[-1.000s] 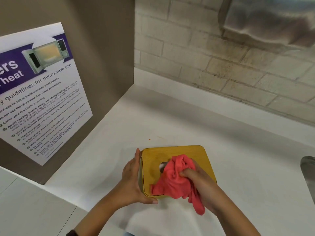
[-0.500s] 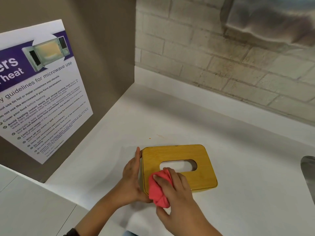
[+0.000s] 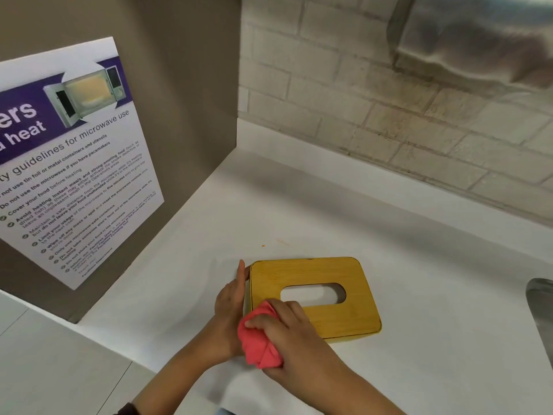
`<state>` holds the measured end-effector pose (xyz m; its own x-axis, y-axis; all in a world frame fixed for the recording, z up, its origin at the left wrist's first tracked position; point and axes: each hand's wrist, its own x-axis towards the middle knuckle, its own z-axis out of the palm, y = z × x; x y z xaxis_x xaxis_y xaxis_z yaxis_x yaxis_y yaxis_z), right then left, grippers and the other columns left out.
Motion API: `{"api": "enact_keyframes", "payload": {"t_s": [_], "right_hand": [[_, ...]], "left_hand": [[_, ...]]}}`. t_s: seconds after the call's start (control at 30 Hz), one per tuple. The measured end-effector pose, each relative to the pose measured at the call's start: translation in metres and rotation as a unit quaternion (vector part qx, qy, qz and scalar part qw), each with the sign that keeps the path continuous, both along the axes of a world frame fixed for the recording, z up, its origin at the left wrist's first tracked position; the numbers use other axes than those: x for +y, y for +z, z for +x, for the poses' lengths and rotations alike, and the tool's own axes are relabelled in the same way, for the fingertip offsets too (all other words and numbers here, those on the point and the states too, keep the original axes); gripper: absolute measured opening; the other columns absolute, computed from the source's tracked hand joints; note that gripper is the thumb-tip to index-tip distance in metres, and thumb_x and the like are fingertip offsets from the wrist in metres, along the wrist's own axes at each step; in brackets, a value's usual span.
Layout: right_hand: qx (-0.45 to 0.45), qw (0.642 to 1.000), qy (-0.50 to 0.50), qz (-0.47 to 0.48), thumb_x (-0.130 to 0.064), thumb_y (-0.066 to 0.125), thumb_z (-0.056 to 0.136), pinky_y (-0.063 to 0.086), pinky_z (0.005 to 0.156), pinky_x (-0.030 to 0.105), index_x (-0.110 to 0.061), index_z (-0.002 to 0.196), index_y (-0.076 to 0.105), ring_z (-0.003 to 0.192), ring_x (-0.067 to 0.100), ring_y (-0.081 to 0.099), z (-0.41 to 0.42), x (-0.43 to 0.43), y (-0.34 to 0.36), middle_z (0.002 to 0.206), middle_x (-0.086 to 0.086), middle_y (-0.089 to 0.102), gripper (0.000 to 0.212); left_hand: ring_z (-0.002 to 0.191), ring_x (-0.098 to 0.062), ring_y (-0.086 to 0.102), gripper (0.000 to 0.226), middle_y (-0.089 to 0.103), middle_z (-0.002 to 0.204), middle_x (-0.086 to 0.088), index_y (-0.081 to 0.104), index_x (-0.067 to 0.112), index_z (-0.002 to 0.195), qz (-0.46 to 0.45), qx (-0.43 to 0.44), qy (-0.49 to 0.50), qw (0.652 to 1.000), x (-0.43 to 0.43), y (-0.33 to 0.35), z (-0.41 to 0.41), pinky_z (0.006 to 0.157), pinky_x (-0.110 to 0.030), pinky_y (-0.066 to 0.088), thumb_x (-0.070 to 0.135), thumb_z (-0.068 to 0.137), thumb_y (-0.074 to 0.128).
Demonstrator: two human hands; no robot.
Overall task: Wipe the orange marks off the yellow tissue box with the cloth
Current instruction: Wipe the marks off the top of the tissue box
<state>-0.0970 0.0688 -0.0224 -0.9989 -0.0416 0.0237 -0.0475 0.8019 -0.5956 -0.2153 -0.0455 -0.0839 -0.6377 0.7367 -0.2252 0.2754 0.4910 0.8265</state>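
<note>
The yellow tissue box (image 3: 353, 280) lies flat on the white counter, its oval slot facing up. My left hand (image 3: 230, 298) rests flat against the box's left side, fingers pointing away from me. My right hand (image 3: 296, 333) is closed around a bunched red cloth (image 3: 258, 339) and presses it on the box's near left corner. That corner is hidden under cloth and hand. No orange marks show on the visible part of the lid.
A brown panel with a microwave guideline poster (image 3: 74, 163) stands at the left. A brick wall (image 3: 389, 115) runs behind the counter (image 3: 449, 295). Small orange specks (image 3: 263, 245) lie on the counter beyond the box. A metal sink edge (image 3: 541, 310) shows at the right.
My right hand bunched the loose cloth and moved it from the lid's middle to the near left corner. The slot came into view. The left hand stayed on the box's side.
</note>
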Motion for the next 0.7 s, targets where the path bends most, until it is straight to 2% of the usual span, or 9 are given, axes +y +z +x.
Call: {"api": "enact_keyframes", "payload": {"t_s": [0.07, 0.13, 0.17, 0.23, 0.3, 0.4, 0.5, 0.63, 0.7], "right_hand": [[-0.047, 0.98, -0.042, -0.189, -0.017, 0.063, 0.069, 0.041, 0.082, 0.014, -0.031, 0.108, 0.056, 0.096, -0.001, 0.053, -0.001, 0.002, 0.008, 0.105, -0.021, 0.059, 0.042], [-0.063, 0.921, -0.141, -0.359, -0.011, 0.062, 0.066, 0.047, 0.062, 0.015, -0.025, 0.098, 0.057, 0.066, -0.003, 0.061, -0.004, 0.015, 0.015, 0.074, -0.016, 0.069, 0.035], [-0.048, 0.895, -0.191, -0.4, -0.011, 0.062, 0.068, 0.049, 0.059, 0.018, -0.021, 0.097, 0.058, 0.061, 0.002, 0.063, -0.006, 0.026, 0.017, 0.07, -0.011, 0.07, 0.032], [0.023, 0.887, -0.27, -0.374, -0.01, 0.063, 0.074, 0.051, 0.066, 0.021, -0.02, 0.099, 0.058, 0.072, 0.006, 0.066, -0.013, 0.054, 0.021, 0.08, -0.01, 0.072, 0.028], [0.086, 0.9, -0.303, -0.302, -0.008, 0.061, 0.078, 0.049, 0.065, 0.013, -0.03, 0.097, 0.057, 0.081, 0.0, 0.064, -0.021, 0.078, 0.027, 0.09, -0.017, 0.068, 0.029], [0.1, 0.92, -0.309, -0.219, 0.0, 0.062, 0.08, 0.047, 0.066, 0.007, -0.035, 0.096, 0.055, 0.09, 0.003, 0.062, -0.033, 0.092, 0.021, 0.097, -0.012, 0.065, 0.039], [0.098, 0.941, -0.283, -0.156, 0.003, 0.065, 0.077, 0.042, 0.074, 0.005, -0.027, 0.101, 0.054, 0.091, 0.009, 0.06, -0.046, 0.083, 0.005, 0.097, -0.012, 0.061, 0.04], [0.11, 0.967, -0.199, -0.115, -0.012, 0.066, 0.081, 0.036, 0.081, 0.001, -0.02, 0.108, 0.058, 0.097, -0.011, 0.049, -0.066, 0.049, -0.007, 0.098, -0.027, 0.048, 0.03], [0.109, 0.975, -0.164, -0.1, -0.018, 0.064, 0.082, 0.038, 0.084, 0.006, -0.019, 0.108, 0.059, 0.099, -0.01, 0.048, -0.074, 0.037, -0.008, 0.098, -0.025, 0.05, 0.026]], "left_hand": [[0.135, -0.01, 0.017, 0.139, 0.009, 0.147, 0.015, -0.034, 0.032, 0.133, 0.002, 0.009, -0.014, 1.0, -0.001, 0.0, 0.001, 0.115, -0.032, 0.015, 0.071, 0.043, 0.064], [0.139, -0.011, 0.009, 0.149, 0.004, 0.148, 0.019, -0.039, 0.043, 0.127, 0.011, 0.004, -0.019, 1.0, -0.002, 0.001, 0.002, 0.116, -0.035, 0.015, 0.066, 0.036, 0.076], [0.14, -0.011, 0.005, 0.151, 0.001, 0.149, 0.02, -0.041, 0.047, 0.124, 0.009, 0.004, -0.02, 1.0, -0.003, 0.001, 0.0, 0.117, -0.037, 0.014, 0.064, 0.034, 0.079], [0.141, -0.012, 0.0, 0.153, -0.005, 0.153, 0.017, -0.045, 0.049, 0.121, -0.002, 0.007, -0.021, 1.0, -0.004, 0.001, -0.001, 0.117, -0.039, 0.013, 0.067, 0.033, 0.079], [0.142, -0.013, -0.002, 0.153, -0.008, 0.153, 0.017, -0.046, 0.05, 0.12, -0.011, 0.008, -0.024, 1.0, -0.005, 0.002, -0.002, 0.117, -0.04, 0.012, 0.069, 0.034, 0.079], [0.142, -0.014, -0.002, 0.153, -0.009, 0.151, 0.02, -0.047, 0.05, 0.119, -0.016, 0.01, -0.032, 0.999, -0.005, 0.002, -0.002, 0.118, -0.041, 0.012, 0.069, 0.035, 0.079], [0.142, -0.015, -0.001, 0.152, -0.008, 0.154, 0.015, -0.046, 0.051, 0.119, -0.018, 0.001, -0.028, 0.999, -0.004, 0.002, -0.002, 0.117, -0.041, 0.013, 0.067, 0.035, 0.08], [0.141, -0.014, 0.002, 0.15, -0.002, 0.153, 0.012, -0.045, 0.053, 0.118, -0.018, 0.002, -0.03, 0.999, -0.004, 0.003, -0.002, 0.117, -0.039, 0.015, 0.065, 0.035, 0.079], [0.138, -0.007, 0.003, 0.149, 0.001, 0.149, 0.018, -0.043, 0.054, 0.119, -0.011, 0.01, -0.032, 0.999, -0.003, 0.004, -0.001, 0.116, -0.039, 0.016, 0.065, 0.034, 0.079]]}}
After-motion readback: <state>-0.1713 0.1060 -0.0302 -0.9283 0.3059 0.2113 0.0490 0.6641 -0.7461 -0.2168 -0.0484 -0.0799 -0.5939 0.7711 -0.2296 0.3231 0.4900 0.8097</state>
